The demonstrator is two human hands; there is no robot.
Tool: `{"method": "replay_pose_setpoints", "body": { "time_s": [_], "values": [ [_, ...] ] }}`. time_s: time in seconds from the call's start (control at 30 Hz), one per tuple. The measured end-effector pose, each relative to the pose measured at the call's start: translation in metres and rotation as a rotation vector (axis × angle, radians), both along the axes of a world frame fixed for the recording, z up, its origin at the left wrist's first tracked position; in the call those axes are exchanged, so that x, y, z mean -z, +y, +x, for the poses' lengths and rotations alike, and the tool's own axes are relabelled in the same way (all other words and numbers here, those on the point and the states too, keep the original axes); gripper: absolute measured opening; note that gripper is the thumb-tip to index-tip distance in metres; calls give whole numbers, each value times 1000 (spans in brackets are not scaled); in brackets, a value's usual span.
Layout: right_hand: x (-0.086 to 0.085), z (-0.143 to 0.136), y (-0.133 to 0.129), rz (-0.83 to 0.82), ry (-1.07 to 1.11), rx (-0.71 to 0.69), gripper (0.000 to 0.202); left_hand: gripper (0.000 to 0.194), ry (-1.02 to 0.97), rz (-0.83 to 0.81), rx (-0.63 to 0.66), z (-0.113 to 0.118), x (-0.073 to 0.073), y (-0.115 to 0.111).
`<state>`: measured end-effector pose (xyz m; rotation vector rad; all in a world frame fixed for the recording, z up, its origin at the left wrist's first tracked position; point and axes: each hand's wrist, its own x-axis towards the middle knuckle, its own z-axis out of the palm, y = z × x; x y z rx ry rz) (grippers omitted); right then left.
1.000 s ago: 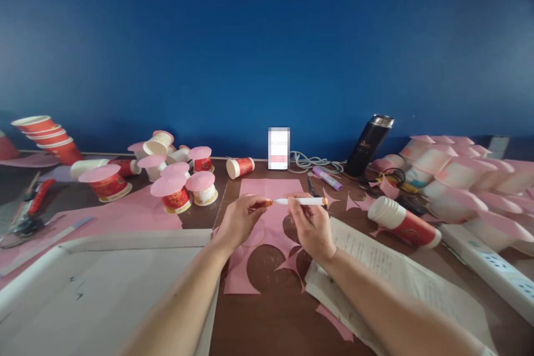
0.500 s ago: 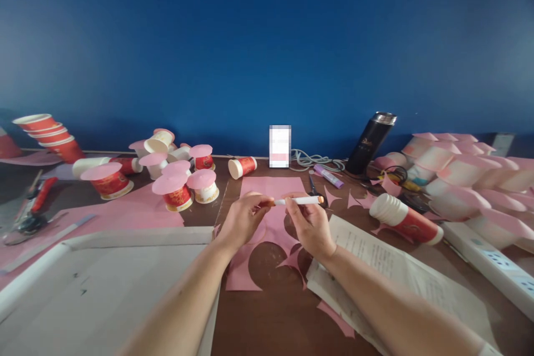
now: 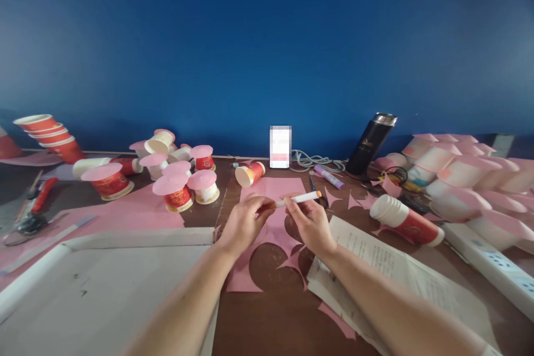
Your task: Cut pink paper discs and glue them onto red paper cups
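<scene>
A white marker with an orange end (image 3: 306,197) is held between both hands above the middle of the desk. The fingers of my left hand (image 3: 249,221) pinch its left end, which they partly hide. My right hand (image 3: 309,223) grips it near the middle, thumb and fingers closed round the barrel. The orange end points right and slightly up. Under the hands lies a pink paper sheet (image 3: 244,278) with round pieces cut out. Just behind my left hand, a red and white paper cup (image 3: 251,173) lies on its side.
Left are a white tray (image 3: 137,238), cups with pink discs (image 3: 170,183) and stacked red cups (image 3: 62,139). Behind stand a phone (image 3: 280,147) and a black flask (image 3: 369,144). Right are printed sheets (image 3: 387,267), a cup stack (image 3: 406,221) and a power strip (image 3: 494,264).
The marker has tilted, its orange end now slightly higher and further left. The lying paper cup behind my left hand has rolled a little right and turned its opening toward me.
</scene>
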<state>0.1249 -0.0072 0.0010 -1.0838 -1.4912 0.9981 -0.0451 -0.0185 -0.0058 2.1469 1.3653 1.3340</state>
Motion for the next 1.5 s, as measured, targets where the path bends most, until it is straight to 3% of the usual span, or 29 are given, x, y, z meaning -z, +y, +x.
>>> {"method": "replay_pose_setpoints", "body": {
  "time_s": [0.67, 1.1, 1.17, 1.33, 1.5],
  "values": [
    [-4, -2, -3, 7, -32, -25, 39, 13, 9, -16, -12, 4, -4, -7],
    [11, -6, 6, -86, 112, -20, 41, 12, 13, -31, 14, 4, 4, 3],
    [14, -5, 12, -113, 183, 26, 42, 17, 37, 2, -23, 0, 6, 6],
    [20, 6, 30, -154, 417, 131, 40, 26, 48, 105, -289, -16, 11, 19],
    [24, 13, 38, -211, 461, 167, 39, 29, 116, 7, -331, -22, 24, 36]
  ]
}}
